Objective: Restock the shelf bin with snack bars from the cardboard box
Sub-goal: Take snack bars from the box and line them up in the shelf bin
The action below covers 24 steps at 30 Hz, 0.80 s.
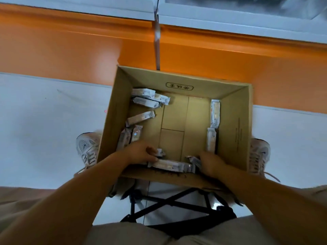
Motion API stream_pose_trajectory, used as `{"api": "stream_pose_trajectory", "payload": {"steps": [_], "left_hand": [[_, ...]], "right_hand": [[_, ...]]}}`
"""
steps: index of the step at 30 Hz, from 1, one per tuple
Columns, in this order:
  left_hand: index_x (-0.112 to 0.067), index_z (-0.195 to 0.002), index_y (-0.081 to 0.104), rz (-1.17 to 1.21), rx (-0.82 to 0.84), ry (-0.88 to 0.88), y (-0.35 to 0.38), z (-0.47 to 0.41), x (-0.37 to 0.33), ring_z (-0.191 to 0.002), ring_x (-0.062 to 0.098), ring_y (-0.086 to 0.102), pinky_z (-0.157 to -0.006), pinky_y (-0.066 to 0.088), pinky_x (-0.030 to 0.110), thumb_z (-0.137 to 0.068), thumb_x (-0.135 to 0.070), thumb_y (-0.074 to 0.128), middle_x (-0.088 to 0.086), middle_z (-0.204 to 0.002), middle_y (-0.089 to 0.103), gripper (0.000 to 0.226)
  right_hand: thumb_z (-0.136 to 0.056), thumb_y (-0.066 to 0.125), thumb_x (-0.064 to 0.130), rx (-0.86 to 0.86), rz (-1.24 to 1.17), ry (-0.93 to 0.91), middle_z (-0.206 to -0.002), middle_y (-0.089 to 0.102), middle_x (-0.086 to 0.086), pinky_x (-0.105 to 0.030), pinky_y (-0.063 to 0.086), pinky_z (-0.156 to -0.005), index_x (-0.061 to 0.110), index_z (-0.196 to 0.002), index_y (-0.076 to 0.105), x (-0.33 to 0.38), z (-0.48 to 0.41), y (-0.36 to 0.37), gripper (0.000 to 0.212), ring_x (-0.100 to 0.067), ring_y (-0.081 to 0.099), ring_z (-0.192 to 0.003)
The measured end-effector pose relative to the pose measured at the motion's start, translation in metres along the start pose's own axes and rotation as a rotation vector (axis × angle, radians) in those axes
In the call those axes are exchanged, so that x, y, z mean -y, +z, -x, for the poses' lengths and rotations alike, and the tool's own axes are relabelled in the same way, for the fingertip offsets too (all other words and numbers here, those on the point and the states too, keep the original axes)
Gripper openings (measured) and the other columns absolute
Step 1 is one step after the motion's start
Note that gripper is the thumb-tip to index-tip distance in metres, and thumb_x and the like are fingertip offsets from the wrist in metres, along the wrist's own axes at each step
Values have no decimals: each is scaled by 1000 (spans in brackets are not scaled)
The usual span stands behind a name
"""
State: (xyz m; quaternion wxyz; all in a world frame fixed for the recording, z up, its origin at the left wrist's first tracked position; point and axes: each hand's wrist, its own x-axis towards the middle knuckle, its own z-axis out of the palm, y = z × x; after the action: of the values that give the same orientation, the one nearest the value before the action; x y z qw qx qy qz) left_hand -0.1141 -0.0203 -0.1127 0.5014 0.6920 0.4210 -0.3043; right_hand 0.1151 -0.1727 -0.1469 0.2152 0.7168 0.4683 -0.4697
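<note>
An open cardboard box (233, 124) stands on the floor between my feet. Several pale-wrapped snack bars lie inside: a heap at the far left corner (150, 99), one slanted bar (140, 117), two upright along the right wall (215, 114). Both hands reach into the box's near side. My left hand (139, 152) curls its fingers round a bar (161, 152) by the near wall. My right hand (210, 162) grips the end of another bar (193, 160). A long bar (168, 164) lies flat between the hands. The shelf bin is out of view.
An orange shelf base (70, 50) runs across the top, with a white shelf edge (230, 22) above it. Pale floor (44, 121) spreads on both sides. My shoes (86, 147) flank the box. A black folding stool frame (168, 206) sits under me.
</note>
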Motion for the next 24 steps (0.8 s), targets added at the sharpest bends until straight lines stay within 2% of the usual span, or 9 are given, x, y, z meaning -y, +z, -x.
{"api": "stream_pose_trajectory", "payload": {"steps": [2, 5, 8, 10, 14, 17, 20, 24], "left_hand": [[-22, -126, 65, 12, 43, 26, 5, -3, -6, -108, 8, 58, -92, 41, 21, -86, -36, 73, -4, -125, 65, 43], [-21, -131, 61, -1, 98, 54, 10, -6, -12, -116, 12, 56, -95, 41, 23, -87, -38, 72, -3, -133, 60, 48], [-22, -132, 61, -44, 134, 64, 15, -8, -13, -118, 15, 55, -101, 43, 28, -85, -42, 72, -4, -135, 58, 52], [-23, -127, 65, -69, 136, 79, 18, -11, -13, -113, 15, 57, -102, 45, 34, -85, -41, 73, -4, -132, 60, 46], [-22, -119, 67, -77, 123, 82, 16, -10, -13, -111, 16, 57, -96, 46, 32, -85, -36, 74, -3, -125, 62, 38], [-17, -124, 61, -43, 56, 56, 8, -6, -8, -113, 19, 55, -91, 44, 28, -87, -32, 72, 1, -125, 58, 41], [-16, -118, 59, -8, -102, 6, -4, 0, 0, -103, 20, 56, -81, 44, 28, -90, -34, 68, 5, -120, 59, 35], [-10, -109, 60, 218, -186, -71, -16, 8, 6, -84, 16, 61, -62, 48, 25, -87, -30, 71, 6, -104, 61, 32]], "right_hand": [[-94, 56, 23, -55, -32, 9, -123, 58, -13, -36, 49, -84, 11, -113, 54, 3, -4, 2, 23, -29, 58, -109], [-87, 63, 31, -140, -166, -36, -115, 59, -10, -32, 48, -76, 13, -116, 55, 6, -4, -4, 35, -24, 58, -96], [-85, 64, 31, -176, -382, -107, -103, 59, -5, -31, 47, -69, 22, -99, 57, 10, -3, -17, 18, -18, 57, -85], [-89, 61, 32, -86, -467, -153, -98, 59, -3, -28, 43, -66, 24, -96, 56, 17, 2, -23, 12, -15, 55, -82], [-93, 56, 34, 153, -558, -118, -106, 57, -3, -25, 43, -69, 25, -116, 49, 31, 11, -23, 27, -15, 54, -90], [-86, 67, 36, 173, -507, -108, -112, 57, -2, -29, 45, -77, 20, -126, 49, 32, 9, -21, 47, -17, 56, -98], [-80, 75, 36, 145, -473, -90, -115, 57, -2, -29, 44, -79, 19, -127, 48, 31, 9, -22, 56, -18, 54, -100], [-80, 75, 27, 155, -469, -80, -120, 55, -6, -29, 50, -69, 17, -136, 43, 31, 9, -23, 65, -19, 57, -95]]}}
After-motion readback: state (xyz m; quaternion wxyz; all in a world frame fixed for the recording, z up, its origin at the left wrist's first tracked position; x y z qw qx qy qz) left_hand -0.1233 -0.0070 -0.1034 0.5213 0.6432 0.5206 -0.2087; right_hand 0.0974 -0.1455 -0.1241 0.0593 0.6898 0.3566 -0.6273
